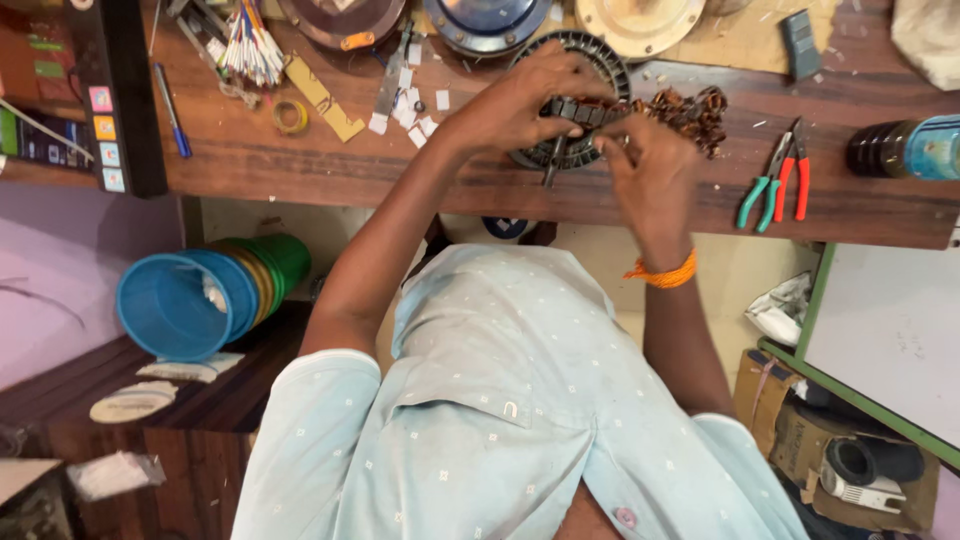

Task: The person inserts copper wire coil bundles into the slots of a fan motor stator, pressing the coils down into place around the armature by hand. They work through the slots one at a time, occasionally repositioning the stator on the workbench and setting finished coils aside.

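Nearest you, your pale shirt fills the view. A stack of blue and green baskets lies lower left.

At the near edge of the wooden bench, your hands are together. Your left hand is clamped over the dark slotted ring. Your right hand pinches the ring's near rim.

Judgement: you are working at the ring's slots by finger. The next move calls for a firm left-hand hold, so the ring does not turn.

The ring is black, round and ribbed, lying flat. Tangled copper wire touches its right side. Pliers lie right, apart.
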